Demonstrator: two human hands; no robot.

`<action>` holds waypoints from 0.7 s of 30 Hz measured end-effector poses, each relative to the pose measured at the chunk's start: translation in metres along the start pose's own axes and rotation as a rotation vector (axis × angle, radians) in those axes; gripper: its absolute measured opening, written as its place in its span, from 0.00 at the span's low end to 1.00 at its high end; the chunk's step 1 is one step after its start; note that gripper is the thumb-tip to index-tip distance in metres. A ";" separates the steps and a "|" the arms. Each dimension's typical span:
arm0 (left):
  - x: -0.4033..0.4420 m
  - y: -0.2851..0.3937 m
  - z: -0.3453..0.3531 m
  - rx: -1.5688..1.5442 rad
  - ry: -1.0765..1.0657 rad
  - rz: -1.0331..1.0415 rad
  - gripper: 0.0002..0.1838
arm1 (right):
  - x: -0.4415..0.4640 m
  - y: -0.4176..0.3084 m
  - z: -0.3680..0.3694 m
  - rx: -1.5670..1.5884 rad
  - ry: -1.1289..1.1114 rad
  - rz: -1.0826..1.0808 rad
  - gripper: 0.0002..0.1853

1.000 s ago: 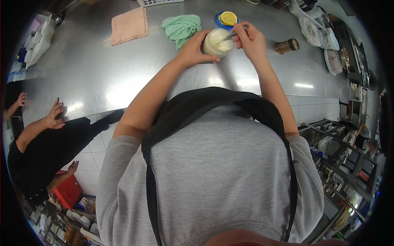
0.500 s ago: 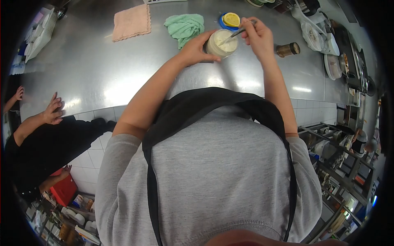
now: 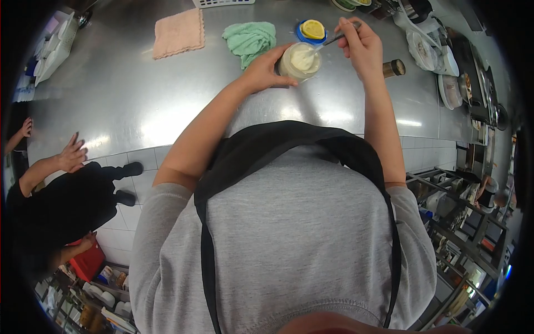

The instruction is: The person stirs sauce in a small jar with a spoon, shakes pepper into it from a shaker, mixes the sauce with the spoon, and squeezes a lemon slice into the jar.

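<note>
My left hand (image 3: 265, 70) is wrapped around the side of a clear jar (image 3: 299, 73) of pale, creamy stuff (image 3: 302, 57), which stands on the steel table. Between the fingers of my right hand (image 3: 362, 51) is the handle of a metal spoon (image 3: 335, 39); its lower end reaches into the jar, and a lump of cream lies about it. Just behind the jar, a cut lemon (image 3: 312, 29) rests on a blue lid (image 3: 315, 42). A crumpled green cloth (image 3: 250, 39) lies left of the jar. Beyond my right wrist lies a brownish cylindrical container (image 3: 395, 68), partly hidden.
A peach cloth (image 3: 179, 33) lies flat on the steel table (image 3: 111, 83). A white basket (image 3: 225, 3) stands at the far edge. Containers line the right side. At left, a co-worker in black has a hand (image 3: 72, 155) at the table's edge; a red box (image 3: 88, 260) is below.
My right hand has moved right, and the spoon lies at a lower slant with more cream heaped at its end. The jar stays in my left hand. The co-worker's legs have shifted.
</note>
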State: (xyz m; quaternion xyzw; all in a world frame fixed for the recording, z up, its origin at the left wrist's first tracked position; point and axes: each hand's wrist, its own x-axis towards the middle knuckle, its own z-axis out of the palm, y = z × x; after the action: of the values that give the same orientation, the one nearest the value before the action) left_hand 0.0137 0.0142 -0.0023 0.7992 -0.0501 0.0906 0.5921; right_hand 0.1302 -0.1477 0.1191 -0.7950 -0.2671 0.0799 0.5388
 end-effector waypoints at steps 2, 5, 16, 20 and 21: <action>0.001 -0.003 0.001 0.005 -0.002 0.010 0.52 | -0.003 -0.002 0.006 0.036 -0.005 0.012 0.14; 0.000 -0.002 0.001 -0.024 0.001 0.020 0.52 | -0.015 0.023 0.018 -0.019 -0.071 0.041 0.15; 0.002 -0.002 0.002 -0.011 -0.004 0.031 0.51 | -0.021 0.013 0.013 -0.174 -0.113 -0.158 0.12; 0.002 0.005 0.001 0.000 0.000 0.020 0.52 | -0.020 0.008 0.011 -0.099 -0.110 -0.198 0.12; 0.002 -0.001 0.001 -0.006 -0.007 0.014 0.52 | -0.016 -0.005 0.003 -0.094 -0.082 -0.217 0.12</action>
State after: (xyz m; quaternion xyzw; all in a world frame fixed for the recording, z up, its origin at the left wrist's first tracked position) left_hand 0.0162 0.0132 -0.0029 0.7975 -0.0579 0.0919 0.5935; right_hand 0.1138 -0.1517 0.1195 -0.7818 -0.3767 0.0410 0.4951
